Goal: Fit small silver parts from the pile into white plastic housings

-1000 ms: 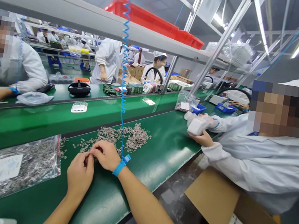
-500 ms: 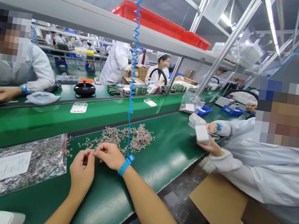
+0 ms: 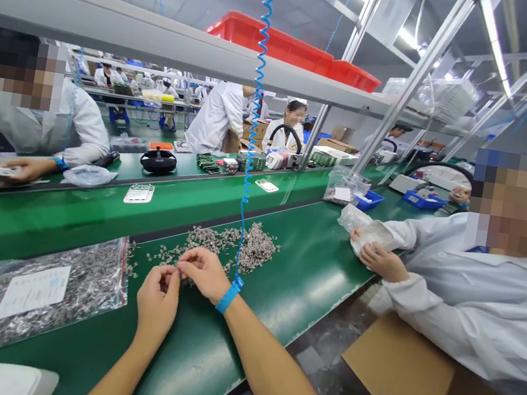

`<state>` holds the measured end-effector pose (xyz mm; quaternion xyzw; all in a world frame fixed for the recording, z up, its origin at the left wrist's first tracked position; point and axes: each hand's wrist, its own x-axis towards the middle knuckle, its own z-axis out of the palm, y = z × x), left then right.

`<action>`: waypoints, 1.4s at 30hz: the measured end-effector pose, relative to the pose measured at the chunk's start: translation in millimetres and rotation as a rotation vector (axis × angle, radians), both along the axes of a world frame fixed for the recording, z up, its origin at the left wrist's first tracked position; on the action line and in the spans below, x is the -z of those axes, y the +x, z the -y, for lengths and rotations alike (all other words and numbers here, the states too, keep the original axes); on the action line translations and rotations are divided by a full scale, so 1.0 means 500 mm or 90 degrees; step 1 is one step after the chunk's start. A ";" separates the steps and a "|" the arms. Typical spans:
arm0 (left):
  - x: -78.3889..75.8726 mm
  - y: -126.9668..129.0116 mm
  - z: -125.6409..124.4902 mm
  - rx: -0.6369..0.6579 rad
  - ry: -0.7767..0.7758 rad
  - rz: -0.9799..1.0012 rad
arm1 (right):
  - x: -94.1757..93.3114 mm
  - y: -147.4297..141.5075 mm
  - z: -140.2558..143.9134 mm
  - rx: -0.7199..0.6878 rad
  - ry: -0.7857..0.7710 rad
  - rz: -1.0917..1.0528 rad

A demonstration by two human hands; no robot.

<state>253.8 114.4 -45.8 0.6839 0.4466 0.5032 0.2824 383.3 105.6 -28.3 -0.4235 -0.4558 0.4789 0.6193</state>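
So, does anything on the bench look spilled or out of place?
Perhaps the small metallic parts: they lie loose on the green tabletop in an uneven heap beyond the right hand, with strays trailing toward a clear bag of similar pieces. That looks untidy, but may be deliberate. No obvious damage.

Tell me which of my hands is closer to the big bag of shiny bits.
Left. Your left hand is just right of the big bag; your right hand is farther right.

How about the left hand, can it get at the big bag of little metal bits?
Probably yes: the bag lies beside the left hand, with green tabletop between. But that hand's fingertips seem to meet those of the right hand, so they may need to part first.
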 end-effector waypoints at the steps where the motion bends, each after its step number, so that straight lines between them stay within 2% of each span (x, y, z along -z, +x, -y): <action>1: 0.000 0.000 0.000 0.009 0.002 -0.013 | 0.000 0.001 -0.001 0.009 0.005 0.016; 5: -0.001 -0.002 0.001 -0.005 -0.002 0.000 | 0.003 0.003 -0.001 -0.003 -0.013 0.063; 9: -0.002 -0.004 0.000 -0.005 -0.028 0.054 | 0.009 0.001 -0.001 -0.031 -0.037 0.049; 14: -0.007 -0.001 0.003 0.010 -0.033 -0.001 | 0.008 0.002 -0.003 0.009 0.009 0.030; 22: -0.003 -0.002 -0.002 -0.031 -0.036 0.031 | 0.005 0.001 -0.003 -0.012 -0.045 0.042; 30: -0.003 0.000 -0.002 -0.040 -0.062 0.009 | -0.002 0.002 -0.001 -0.003 -0.042 0.041; 39: -0.004 -0.002 -0.002 -0.047 -0.033 -0.005 | -0.010 0.002 0.004 -0.016 -0.055 0.001; 42: -0.006 -0.002 0.000 -0.042 -0.051 0.006 | -0.013 0.002 0.006 -0.009 -0.056 -0.003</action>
